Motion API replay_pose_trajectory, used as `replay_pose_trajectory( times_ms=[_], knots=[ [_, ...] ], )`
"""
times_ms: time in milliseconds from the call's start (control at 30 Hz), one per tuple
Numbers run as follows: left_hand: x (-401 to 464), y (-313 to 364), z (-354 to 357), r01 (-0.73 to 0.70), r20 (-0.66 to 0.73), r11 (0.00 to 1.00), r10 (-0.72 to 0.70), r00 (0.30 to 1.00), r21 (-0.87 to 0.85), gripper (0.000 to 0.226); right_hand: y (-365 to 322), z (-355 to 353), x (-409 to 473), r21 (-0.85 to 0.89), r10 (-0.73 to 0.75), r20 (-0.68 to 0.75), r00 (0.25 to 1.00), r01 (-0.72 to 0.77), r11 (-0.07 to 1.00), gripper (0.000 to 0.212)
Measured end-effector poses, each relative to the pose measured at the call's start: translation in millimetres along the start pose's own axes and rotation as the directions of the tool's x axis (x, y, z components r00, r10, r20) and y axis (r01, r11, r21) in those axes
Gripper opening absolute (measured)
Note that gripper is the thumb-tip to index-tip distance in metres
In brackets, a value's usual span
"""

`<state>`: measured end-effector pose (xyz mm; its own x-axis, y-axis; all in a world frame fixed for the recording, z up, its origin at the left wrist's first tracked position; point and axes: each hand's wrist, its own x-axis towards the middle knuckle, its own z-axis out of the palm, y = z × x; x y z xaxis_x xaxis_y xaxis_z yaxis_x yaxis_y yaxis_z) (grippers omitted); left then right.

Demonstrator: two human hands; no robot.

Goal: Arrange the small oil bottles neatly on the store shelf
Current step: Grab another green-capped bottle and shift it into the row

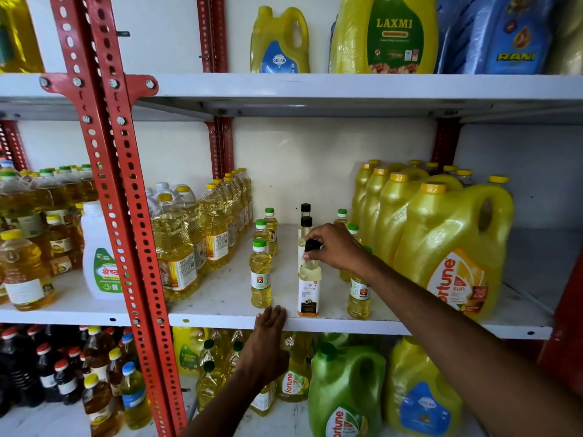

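Small oil bottles stand in three short rows on the middle white shelf (220, 298). On the left is a row of green-capped yellow bottles (261, 275). The middle row has black-capped bottles; my right hand (339, 247) grips the cap of its front bottle (309, 288), which stands near the shelf's front edge. To the right is another green-capped row, its front bottle (358, 298) partly behind my right forearm. My left hand (271, 329) rests flat on the shelf's front lip, fingers together, holding nothing.
Large yellow Fortune jugs (454, 247) crowd the right of the shelf; tall clear oil bottles (176, 244) stand on the left beside a red slotted upright (126, 216). Big cans sit on the shelf above (378, 86), more bottles and green jugs (347, 389) below.
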<state>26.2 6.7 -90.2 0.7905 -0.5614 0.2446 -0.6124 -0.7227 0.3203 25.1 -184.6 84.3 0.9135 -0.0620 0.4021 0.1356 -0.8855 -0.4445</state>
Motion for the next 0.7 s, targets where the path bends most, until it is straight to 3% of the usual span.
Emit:
replay_pose_trajectory(
  times_ms=[133, 233, 300, 400, 567, 700],
  knots=[
    [-3.7, -8.7, -0.2, -0.062, -0.035, 0.998, 0.062, 0.997, -0.013, 0.081, -0.3, 1.4, 2.2, -0.023, 0.020, 0.047, 0.999, -0.019, 1.000, 0.049],
    [-12.8, -20.3, -4.7, -0.099, -0.167, 0.995, 0.099, 0.981, 0.010, 0.069, 1.1, 2.5, 5.5, -0.063, 0.041, 0.081, 0.996, -0.036, 0.997, 0.063],
    [-16.7, -33.5, -10.9, -0.033, -0.271, 0.999, 0.034, 0.962, 0.006, 0.065, -3.0, 2.8, 6.4, -0.114, 0.017, -0.009, 1.000, -0.018, 0.993, 0.073],
    [-15.3, -61.4, -21.1, 0.072, -0.269, 0.996, -0.057, 0.961, 0.045, 0.072, -22.4, 9.6, 13.9, -0.151, -0.125, -0.161, 0.979, 0.101, 0.983, 0.065],
    [-13.4, -91.4, -28.3, 0.114, -0.112, 0.989, -0.103, 0.988, 0.093, 0.076, -56.7, 45.9, 40.2, -0.144, -0.221, 0.209, 0.953, 0.254, 0.956, 0.052],
    [-10.1, -95.7, -28.8, 0.102, -0.091, 0.993, -0.096, 0.991, 0.062, 0.080, -59.2, 63.5, 57.1, -0.105, -0.190, 0.238, 0.953, 0.219, 0.970, 0.042]
  ],
)
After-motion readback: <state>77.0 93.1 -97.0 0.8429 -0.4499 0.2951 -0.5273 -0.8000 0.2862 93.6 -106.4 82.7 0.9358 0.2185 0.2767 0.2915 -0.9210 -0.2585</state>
